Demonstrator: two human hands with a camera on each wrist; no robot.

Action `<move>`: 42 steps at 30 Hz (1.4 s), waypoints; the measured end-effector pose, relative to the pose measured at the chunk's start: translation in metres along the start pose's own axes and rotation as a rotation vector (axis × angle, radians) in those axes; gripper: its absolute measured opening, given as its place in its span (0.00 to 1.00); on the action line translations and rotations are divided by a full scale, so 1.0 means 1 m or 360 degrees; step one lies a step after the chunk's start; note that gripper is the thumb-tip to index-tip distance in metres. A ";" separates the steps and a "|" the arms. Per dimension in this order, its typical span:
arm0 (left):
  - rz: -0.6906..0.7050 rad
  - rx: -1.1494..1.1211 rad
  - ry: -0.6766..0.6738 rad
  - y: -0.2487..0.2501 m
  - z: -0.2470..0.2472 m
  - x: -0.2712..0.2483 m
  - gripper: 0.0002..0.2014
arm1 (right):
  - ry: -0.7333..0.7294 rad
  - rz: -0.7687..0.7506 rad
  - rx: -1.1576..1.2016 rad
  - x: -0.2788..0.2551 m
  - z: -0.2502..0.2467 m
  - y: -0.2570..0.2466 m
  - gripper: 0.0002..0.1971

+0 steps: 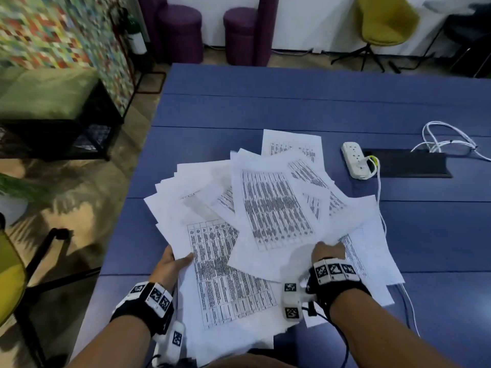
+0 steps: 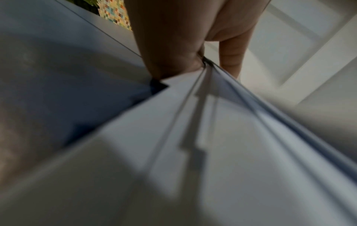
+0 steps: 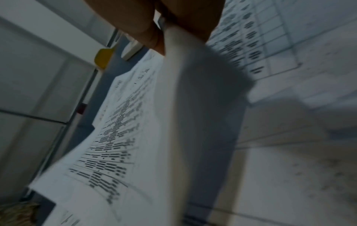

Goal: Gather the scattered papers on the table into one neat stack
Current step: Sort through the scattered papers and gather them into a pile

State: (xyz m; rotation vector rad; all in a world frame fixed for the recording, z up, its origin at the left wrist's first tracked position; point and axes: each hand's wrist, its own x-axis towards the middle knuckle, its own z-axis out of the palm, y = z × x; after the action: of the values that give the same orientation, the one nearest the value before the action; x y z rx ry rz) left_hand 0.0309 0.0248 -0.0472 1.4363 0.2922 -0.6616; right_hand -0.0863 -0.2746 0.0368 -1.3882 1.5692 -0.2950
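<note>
Several white sheets of printed tables, the papers, lie fanned in an untidy overlapping heap on the blue table, reaching over its near edge. My left hand grips the heap's left edge, thumb on top and fingers hidden beneath. In the left wrist view the thumb pinches the papers in a layered bundle. My right hand pinches the lower edge of the top sheets near the heap's right side. The right wrist view shows those papers lifted and curling from the pinching fingers.
A white power strip with a plugged white cable lies right of the heap. A black cable hatch and coiled white cables sit farther right. Chairs and purple stools stand beyond the table.
</note>
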 end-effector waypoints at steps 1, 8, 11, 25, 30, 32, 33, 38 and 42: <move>-0.0006 0.0016 0.0011 0.001 0.000 0.000 0.22 | -0.0036 0.0007 -0.0047 0.001 -0.001 0.008 0.18; 0.0020 0.0075 0.0125 0.009 0.007 -0.008 0.30 | -0.0539 0.0110 -0.0175 0.013 0.007 0.034 0.14; 0.0030 0.0092 0.0110 0.014 0.013 -0.014 0.26 | -0.0843 0.0286 -0.0050 0.007 0.012 0.045 0.21; -0.0102 0.0557 0.0236 -0.003 -0.007 0.005 0.52 | -0.0330 -0.0138 -0.0034 0.058 -0.007 0.013 0.16; -0.0173 0.0431 0.0326 0.007 0.002 -0.003 0.31 | -0.0172 0.0058 -0.0003 0.070 -0.019 0.010 0.22; -0.0203 0.0345 0.0311 0.009 0.006 -0.003 0.30 | -0.0417 0.0297 0.0137 0.060 -0.012 0.022 0.17; -0.0199 0.0314 0.0314 0.010 0.008 -0.005 0.30 | -0.0527 0.0386 0.0174 0.049 -0.006 0.029 0.10; -0.0132 0.0347 0.0254 0.014 0.009 -0.013 0.17 | -0.1087 0.0386 -0.0117 0.005 0.008 0.058 0.09; -0.0149 0.0415 0.0262 0.023 0.015 -0.028 0.26 | -0.1028 0.0187 0.0068 0.017 0.003 0.043 0.17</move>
State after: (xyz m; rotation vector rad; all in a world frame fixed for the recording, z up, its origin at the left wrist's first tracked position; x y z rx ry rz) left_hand 0.0193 0.0167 -0.0103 1.7391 0.4156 -0.6767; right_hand -0.1085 -0.2747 -0.0040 -1.1904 1.0884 0.1814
